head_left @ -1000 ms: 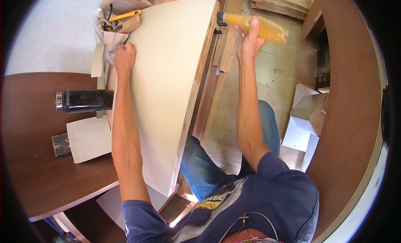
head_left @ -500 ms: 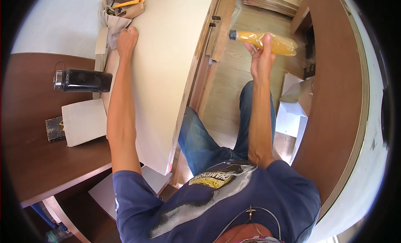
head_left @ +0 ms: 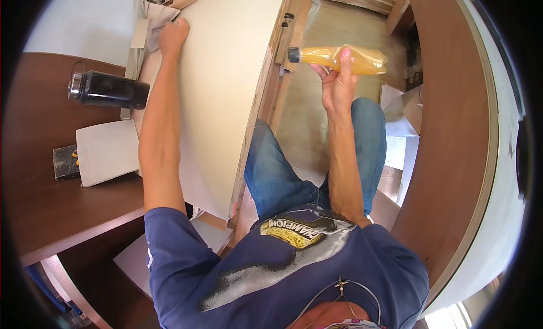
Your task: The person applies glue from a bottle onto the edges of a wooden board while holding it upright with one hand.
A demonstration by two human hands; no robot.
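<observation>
A clear plastic bottle of yellow-orange liquid with a dark cap (head_left: 317, 55) lies sideways in my right hand (head_left: 341, 89). My thumb and fingers wrap round its middle, and the cap points left. At the far left, my left hand (head_left: 172, 38) is closed in a loose fist over the edge of a large pale board (head_left: 220, 86). Its knuckles are against a greyish cloth pouch (head_left: 161, 18) with tools in it. Whatever those fingers may grip is hidden.
A dark bottle (head_left: 110, 90) with a steel lid stands left of my left forearm. Near it are a white board piece (head_left: 107, 152) and a dark block (head_left: 66, 162) on a brown surface (head_left: 68, 216). A curved brown panel (head_left: 458, 142) bounds the right side; stacked boards (head_left: 362, 0) lie far back.
The bottle in my right hand has moved a little left. My right knee has swung outward to the right of that forearm. The left hand stays by the pouch.
</observation>
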